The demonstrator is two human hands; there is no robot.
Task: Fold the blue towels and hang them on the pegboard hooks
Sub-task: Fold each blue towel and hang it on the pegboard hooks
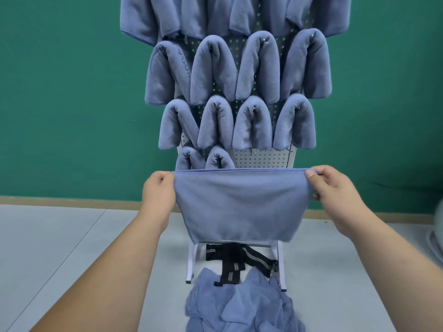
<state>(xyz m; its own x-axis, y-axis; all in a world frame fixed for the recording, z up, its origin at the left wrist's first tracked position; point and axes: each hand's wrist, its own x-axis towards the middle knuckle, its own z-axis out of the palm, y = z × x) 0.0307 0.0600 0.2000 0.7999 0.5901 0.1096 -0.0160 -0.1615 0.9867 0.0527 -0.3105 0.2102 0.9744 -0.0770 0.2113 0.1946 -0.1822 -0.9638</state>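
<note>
A blue towel (239, 204) hangs folded in half in front of me, stretched flat between both hands. My left hand (158, 192) pinches its upper left corner and my right hand (333, 188) pinches its upper right corner. Behind it stands the white pegboard (261, 159), with several folded blue towels (259, 68) draped over hooks in rows. The lowest row holds two hung towels (219, 159) on the left; the board to their right is bare. A heap of loose blue towels (242, 305) lies on the floor at the board's foot.
The pegboard stands on white legs (191, 264) with black straps (239, 259) under it. A green wall (60, 104) is behind. Grey floor (60, 248) stretches to both sides. A pale blurred object (437, 226) sits at the right edge.
</note>
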